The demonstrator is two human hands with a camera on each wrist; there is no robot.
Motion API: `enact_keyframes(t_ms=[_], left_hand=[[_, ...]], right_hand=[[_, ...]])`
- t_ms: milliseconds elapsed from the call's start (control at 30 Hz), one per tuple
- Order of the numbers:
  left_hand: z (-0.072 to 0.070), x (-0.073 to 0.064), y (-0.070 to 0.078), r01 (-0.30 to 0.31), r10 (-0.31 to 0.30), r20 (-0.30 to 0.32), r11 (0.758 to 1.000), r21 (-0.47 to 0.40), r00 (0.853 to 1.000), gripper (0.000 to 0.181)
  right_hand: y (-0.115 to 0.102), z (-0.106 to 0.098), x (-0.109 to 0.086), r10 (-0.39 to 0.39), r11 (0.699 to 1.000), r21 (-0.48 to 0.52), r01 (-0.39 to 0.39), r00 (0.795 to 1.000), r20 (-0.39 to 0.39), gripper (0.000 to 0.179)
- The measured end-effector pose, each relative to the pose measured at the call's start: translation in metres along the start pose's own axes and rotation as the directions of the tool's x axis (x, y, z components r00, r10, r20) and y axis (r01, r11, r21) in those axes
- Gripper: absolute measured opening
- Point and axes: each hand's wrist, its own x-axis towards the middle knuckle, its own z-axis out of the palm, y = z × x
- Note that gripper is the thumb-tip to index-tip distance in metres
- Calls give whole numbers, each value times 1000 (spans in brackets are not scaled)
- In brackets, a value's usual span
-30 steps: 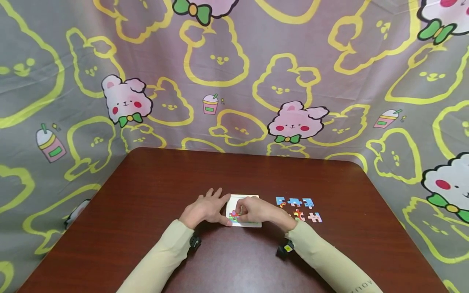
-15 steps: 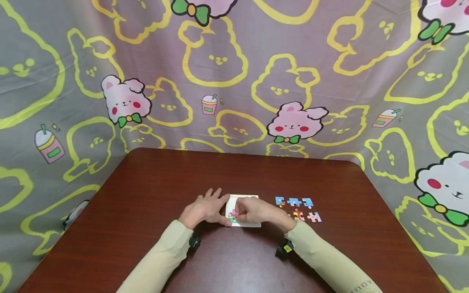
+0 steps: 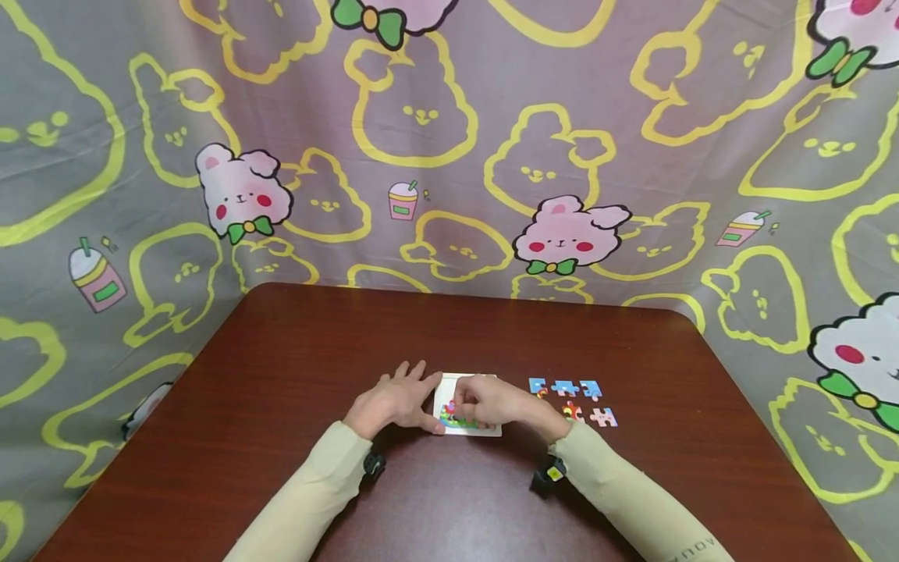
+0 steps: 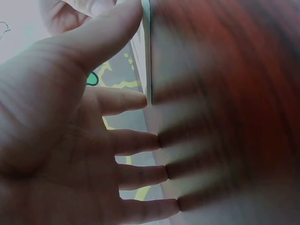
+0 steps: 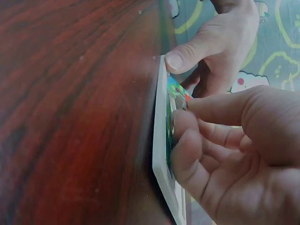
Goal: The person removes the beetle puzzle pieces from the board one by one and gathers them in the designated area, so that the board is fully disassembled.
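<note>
My left hand (image 3: 399,400) lies at the left side of a small white puzzle tray (image 3: 460,375), fingers spread and straight. Its thumb touches the near left corner, and its index fingertip meets the tray's edge (image 4: 148,61). Over the tray, my right hand (image 3: 492,400) has curled fingers and pinches a colourful puzzle piece (image 5: 177,88), mostly hidden by the thumb and fingers. Green and red picture parts (image 3: 449,410) show along the tray's near side; its far part is plain white.
Several loose puzzle pieces lie right of the tray: blue ones (image 3: 564,388) in a far row, a red-yellow one (image 3: 572,411) and a pink one (image 3: 604,417) nearer. A brown table (image 3: 337,336) bears everything, with a patterned curtain (image 3: 435,101) behind.
My right hand's fingers have shifted slightly over the tray, and more of the green strip along its near side shows. My left hand has stayed in place.
</note>
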Motion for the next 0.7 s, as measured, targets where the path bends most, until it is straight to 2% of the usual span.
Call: enact_keyframes(t_ms=[333,500,700], left_hand=[[1,1,-1,0,0,2,1000,1,1000,97],[1,0,-1,6,-6,7,1000,3,1000,96],[1,0,-1,10,-10,19,1000,-11,1000,96]], right_hand=[[-3,-11,-6,-18,999,51,17,999,28,12],[4,-23,-15,-29,999,24,29,999,23,12],[15,-39,-33,-37,999,-13,38,997,64,14]])
